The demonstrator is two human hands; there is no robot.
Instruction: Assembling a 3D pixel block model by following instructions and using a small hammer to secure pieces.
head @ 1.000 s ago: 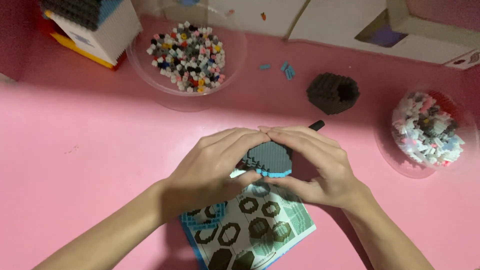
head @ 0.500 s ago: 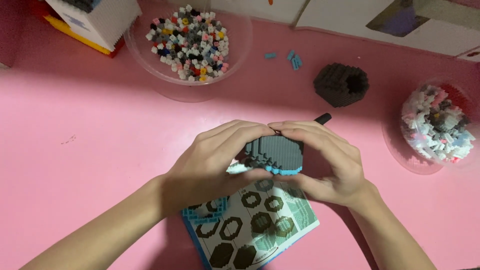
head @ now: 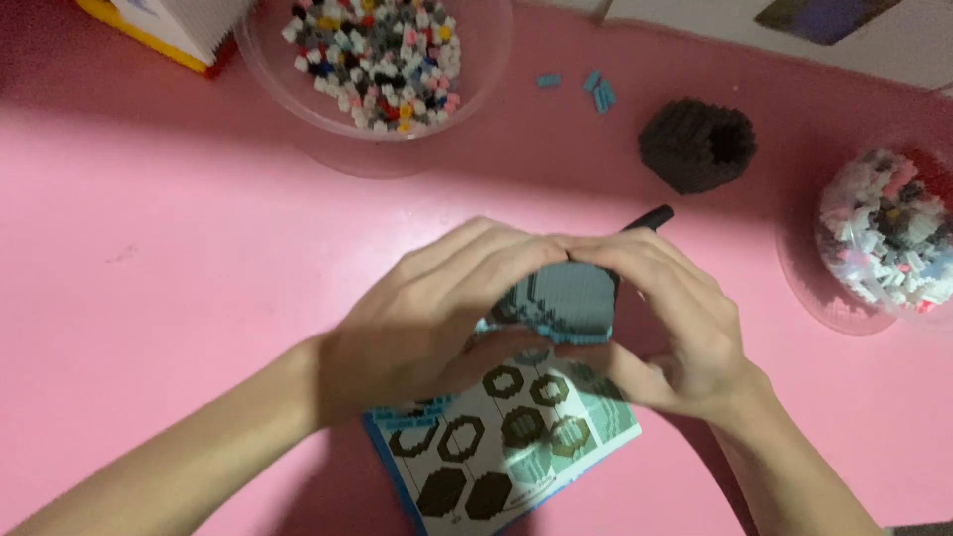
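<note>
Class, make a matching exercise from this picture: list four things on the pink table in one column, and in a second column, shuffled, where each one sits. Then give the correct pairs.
Things:
1. Grey-and-blue brick model
2. Instruction sheet
3. Black brick piece
4. Bowl of mixed bricks

Places:
A. Top of the picture, left of centre
B. Held between the left hand and right hand
C. Alone on the table, upper right of the hands
D. Flat on the table, partly under the hands

Pairs: 1-B, 2-D, 3-C, 4-A
</note>
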